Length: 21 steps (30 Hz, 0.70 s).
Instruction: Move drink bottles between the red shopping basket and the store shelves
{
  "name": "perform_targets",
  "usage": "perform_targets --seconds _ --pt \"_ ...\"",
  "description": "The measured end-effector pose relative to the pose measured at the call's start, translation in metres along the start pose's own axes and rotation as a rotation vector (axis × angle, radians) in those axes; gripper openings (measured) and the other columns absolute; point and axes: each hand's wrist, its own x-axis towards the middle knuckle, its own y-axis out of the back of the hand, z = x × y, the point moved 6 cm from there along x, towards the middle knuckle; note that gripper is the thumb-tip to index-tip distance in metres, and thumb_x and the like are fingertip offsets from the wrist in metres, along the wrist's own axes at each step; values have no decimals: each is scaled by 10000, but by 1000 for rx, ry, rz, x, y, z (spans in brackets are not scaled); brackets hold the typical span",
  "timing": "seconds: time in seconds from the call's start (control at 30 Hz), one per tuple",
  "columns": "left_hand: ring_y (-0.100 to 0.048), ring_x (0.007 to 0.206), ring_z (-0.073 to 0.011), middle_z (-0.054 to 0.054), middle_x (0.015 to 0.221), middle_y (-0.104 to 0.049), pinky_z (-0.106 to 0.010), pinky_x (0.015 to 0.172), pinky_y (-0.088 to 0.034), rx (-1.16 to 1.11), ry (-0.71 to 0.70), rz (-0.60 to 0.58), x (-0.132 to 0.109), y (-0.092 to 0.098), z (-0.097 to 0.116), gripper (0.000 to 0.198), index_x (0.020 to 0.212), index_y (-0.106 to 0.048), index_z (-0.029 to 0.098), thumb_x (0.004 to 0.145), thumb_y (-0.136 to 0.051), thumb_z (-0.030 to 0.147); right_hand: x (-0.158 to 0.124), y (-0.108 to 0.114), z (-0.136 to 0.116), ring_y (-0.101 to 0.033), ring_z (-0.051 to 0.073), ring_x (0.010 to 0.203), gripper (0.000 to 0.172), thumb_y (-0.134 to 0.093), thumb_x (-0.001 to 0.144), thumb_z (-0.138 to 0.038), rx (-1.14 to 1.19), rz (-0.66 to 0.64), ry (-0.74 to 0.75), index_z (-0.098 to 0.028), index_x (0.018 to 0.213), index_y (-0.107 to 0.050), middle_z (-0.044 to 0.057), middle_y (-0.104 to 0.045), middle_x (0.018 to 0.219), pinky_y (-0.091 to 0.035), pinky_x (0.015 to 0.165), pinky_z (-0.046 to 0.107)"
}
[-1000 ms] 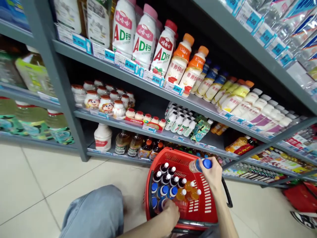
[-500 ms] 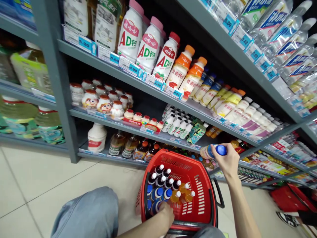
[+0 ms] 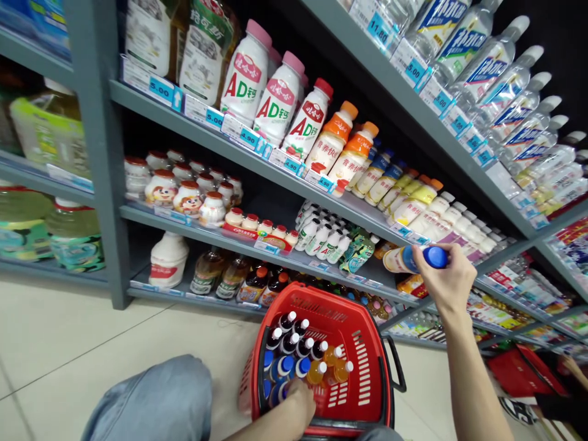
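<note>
My right hand is closed round a blue-capped bottle, lying sideways in front of the middle shelf, cap towards me. A red shopping basket stands on the floor below, holding several bottles with black, blue and orange contents. My left hand rests at the basket's near edge, fingers curled down among the blue-capped bottles; what it grips is hidden. My knee in blue jeans is to the left of the basket.
Grey shelves carry rows of white milk-drink bottles, orange-capped bottles and small jars, with price tags along the edges. Water bottles fill the top right shelf. Another red basket sits on the floor at right. Pale tiled floor lies to the left.
My right hand has lifted the blue-capped bottle from above the basket up and to the right, to the middle shelf's height. My left hand has stayed in the basket.
</note>
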Motion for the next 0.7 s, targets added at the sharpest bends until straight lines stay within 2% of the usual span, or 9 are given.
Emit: perform_targets --seconds 0.1,0.23,0.33,0.43,0.6,0.7 --pt "-679 1079 -465 -234 1162 -734 -605 896 -523 49 -11 -81 -4 5 -1 680 1213 -746 172 538 -820 147 18 8 -4 -614 197 677 402 -730 793 -567 -7 36 3 -187 848 -611 42 -666 768 -466 674 317" --pt "-648 1143 -443 -277 1253 -682 -573 891 -503 139 -40 -184 -9 19 0 680 1345 -647 112 684 -726 247 42 11 -7 -623 203 715 401 -719 792 -572 -13 67 13 -193 848 -601 48 -673 804 -467 705 322" --pt "-635 1152 -442 -284 1264 -672 -566 884 -489 112 -48 -176 -9 30 1 700 1358 -629 94 687 -707 277 61 10 -8 -627 216 744 431 -705 790 -604 -31 89 2 -195 883 -606 55 -676 832 -467 728 335" --pt "-644 1125 -440 -267 1224 -696 -563 858 -494 86 -50 -151 -4 34 3 719 1347 -643 118 636 -706 206 80 8 -11 -632 227 755 455 -695 788 -628 -41 116 -4 -195 898 -610 64 -679 847 -468 734 346" --pt "-639 1139 -460 -233 1230 -708 -622 858 -478 19 -73 -95 6 31 8 687 1311 -674 204 625 -705 177 109 -5 -17 -635 231 748 427 -709 784 -588 -33 176 11 -191 901 -604 67 -679 847 -479 746 357" --pt "-637 1130 -479 -252 1235 -697 -632 838 -478 8 -69 -99 12 27 9 712 1323 -665 195 615 -728 185 120 -22 -20 -641 238 770 416 -711 781 -575 -29 191 27 -193 902 -597 69 -678 857 -484 759 359"
